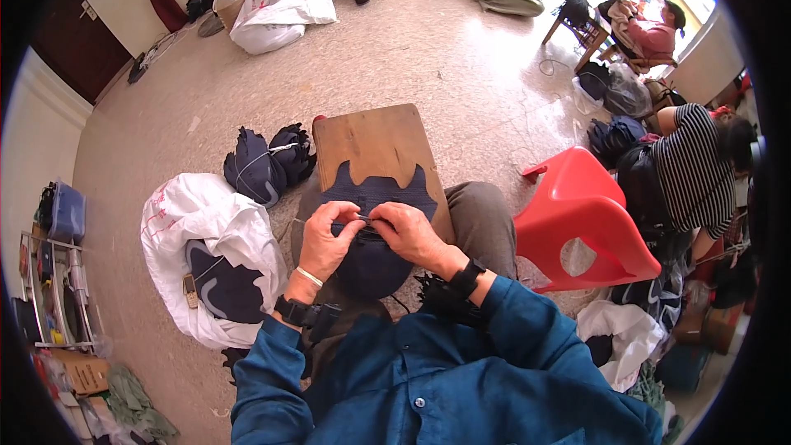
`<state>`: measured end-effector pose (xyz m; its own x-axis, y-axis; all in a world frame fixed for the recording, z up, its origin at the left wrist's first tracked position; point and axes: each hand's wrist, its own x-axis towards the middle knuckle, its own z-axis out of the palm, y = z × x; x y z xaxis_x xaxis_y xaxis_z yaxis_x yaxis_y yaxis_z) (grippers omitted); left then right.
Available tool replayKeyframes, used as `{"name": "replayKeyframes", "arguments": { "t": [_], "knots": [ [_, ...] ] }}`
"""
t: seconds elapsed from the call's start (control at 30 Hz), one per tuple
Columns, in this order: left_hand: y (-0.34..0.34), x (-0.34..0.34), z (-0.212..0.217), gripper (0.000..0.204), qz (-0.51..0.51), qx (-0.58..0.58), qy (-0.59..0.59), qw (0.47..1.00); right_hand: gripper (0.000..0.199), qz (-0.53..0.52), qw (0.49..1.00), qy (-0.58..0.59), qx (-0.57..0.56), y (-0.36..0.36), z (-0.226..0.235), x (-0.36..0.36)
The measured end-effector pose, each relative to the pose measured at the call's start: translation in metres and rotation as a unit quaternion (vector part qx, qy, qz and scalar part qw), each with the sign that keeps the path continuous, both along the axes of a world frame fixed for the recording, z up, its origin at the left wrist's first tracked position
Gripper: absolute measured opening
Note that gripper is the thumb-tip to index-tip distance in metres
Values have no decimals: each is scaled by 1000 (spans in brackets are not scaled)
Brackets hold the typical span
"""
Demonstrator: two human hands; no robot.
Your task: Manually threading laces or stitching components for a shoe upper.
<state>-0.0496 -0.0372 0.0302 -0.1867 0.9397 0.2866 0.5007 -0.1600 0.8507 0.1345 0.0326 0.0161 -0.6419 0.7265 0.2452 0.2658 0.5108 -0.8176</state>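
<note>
A navy fabric piece (pixel 394 189) with a scalloped, notched far edge lies over the near part of a wooden board (pixel 371 136) in front of me. Its rounded near end (pixel 371 268) hangs toward my lap. Above the fabric, the fingertips of my left hand (pixel 327 239) and my right hand (pixel 409 235) meet, thumbs and forefingers pinched together. Something thin and dark is between them, too small to name. Left of the board, tied bundles of similar navy pieces (pixel 255 169) rest on the floor.
An open white sack (pixel 177 214) with more navy pieces (pixel 227 284) stands at left. A red plastic stool (pixel 577 198) is close on the right, with a person in a striped top (pixel 692 169) beyond it. Another person (pixel 651 37) sits far right. White sacks (pixel 284 4) lie far left.
</note>
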Motion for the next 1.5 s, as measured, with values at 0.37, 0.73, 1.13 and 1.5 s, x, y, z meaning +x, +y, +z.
{"name": "replayKeyframes", "arguments": {
  "t": [0.37,0.73,1.13,1.5],
  "knots": [
    [-9,-28,-35,29,190,41,311,930,8,-105,990,35,-89,8,-12,3],
    [-14,-72,-92,22,244,-221,-385,862,12,-85,942,112,-306,14,-35,10],
    [32,-65,-58,27,191,-203,-323,905,14,-80,943,115,-303,14,-33,10],
    [59,-66,-52,13,169,-105,-285,938,9,-82,918,156,-355,18,-31,13]
  ]
}}
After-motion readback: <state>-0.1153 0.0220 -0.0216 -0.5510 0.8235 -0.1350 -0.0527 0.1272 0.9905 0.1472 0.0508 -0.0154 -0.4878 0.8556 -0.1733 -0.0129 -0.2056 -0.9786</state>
